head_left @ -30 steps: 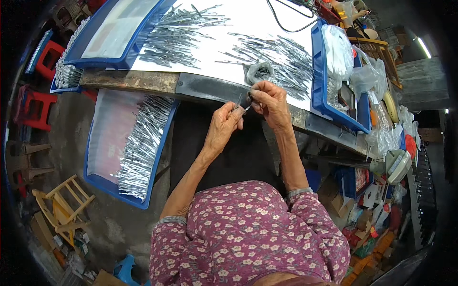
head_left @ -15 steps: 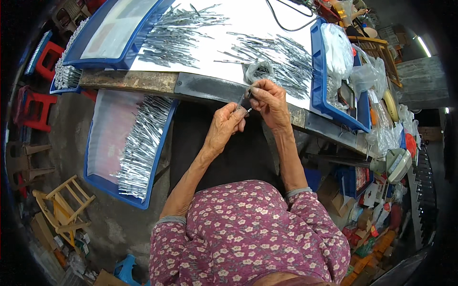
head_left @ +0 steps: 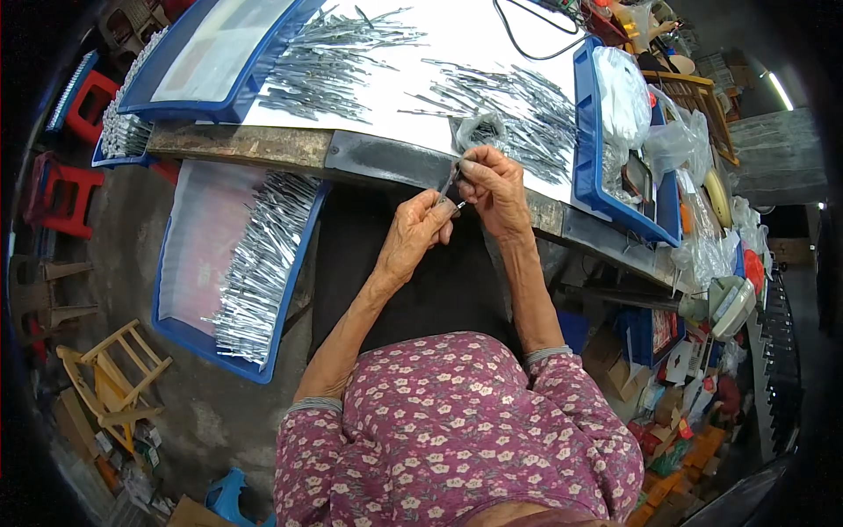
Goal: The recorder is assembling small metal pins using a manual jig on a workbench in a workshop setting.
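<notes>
My left hand (head_left: 414,235) and my right hand (head_left: 492,184) meet at the near edge of the white worktable (head_left: 457,39). Between their fingertips they pinch one small thin metal piece (head_left: 450,188), a silver strip with a dark end. Just beyond my right hand lies a small clear plastic bag (head_left: 481,130). Two loose heaps of the same silver metal pieces (head_left: 338,57) lie spread on the tabletop, one at the left and one (head_left: 518,97) right behind my hands.
A blue tray (head_left: 180,321) at my left knee holds a long row of finished silver pieces. Another blue tray (head_left: 189,97) rests on the table's left end. A blue bin (head_left: 590,154) with plastic bags stands at the right. Red stools and a wooden stool stand on the floor at left.
Both hands stay at the table edge working the small piece. My left hand has shifted slightly closer to the right; nothing else moved.
</notes>
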Action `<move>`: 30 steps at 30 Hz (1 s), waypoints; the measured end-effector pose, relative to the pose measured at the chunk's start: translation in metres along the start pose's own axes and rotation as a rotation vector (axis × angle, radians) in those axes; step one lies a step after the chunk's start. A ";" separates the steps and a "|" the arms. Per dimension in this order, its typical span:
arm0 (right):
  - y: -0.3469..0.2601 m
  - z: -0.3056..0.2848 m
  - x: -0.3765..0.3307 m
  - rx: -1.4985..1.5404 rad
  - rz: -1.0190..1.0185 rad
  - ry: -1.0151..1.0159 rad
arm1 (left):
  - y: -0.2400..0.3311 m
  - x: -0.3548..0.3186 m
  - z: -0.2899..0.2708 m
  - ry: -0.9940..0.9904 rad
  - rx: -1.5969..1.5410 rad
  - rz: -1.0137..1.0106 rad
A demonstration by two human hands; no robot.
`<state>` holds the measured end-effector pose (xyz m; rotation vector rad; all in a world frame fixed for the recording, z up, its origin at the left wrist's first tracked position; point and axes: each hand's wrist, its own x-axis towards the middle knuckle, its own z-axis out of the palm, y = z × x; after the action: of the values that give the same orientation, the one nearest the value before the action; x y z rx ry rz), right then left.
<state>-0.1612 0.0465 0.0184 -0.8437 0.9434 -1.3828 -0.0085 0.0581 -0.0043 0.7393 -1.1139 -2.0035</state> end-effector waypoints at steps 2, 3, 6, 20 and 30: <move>0.002 -0.001 0.000 0.003 0.000 -0.004 | 0.000 0.000 0.000 0.004 0.010 0.003; 0.002 0.000 0.001 0.008 0.001 -0.001 | 0.000 0.000 0.000 0.003 0.013 0.004; 0.005 -0.001 0.001 0.012 0.005 0.004 | 0.001 0.000 0.001 0.001 0.010 0.002; 0.006 -0.001 0.001 0.055 0.029 0.020 | -0.002 0.001 -0.001 -0.011 -0.001 0.002; 0.008 -0.003 0.002 0.055 0.012 0.020 | -0.010 0.001 -0.002 -0.013 0.067 0.005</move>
<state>-0.1606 0.0453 0.0100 -0.7832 0.9201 -1.4027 -0.0107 0.0597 -0.0138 0.7579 -1.1950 -1.9780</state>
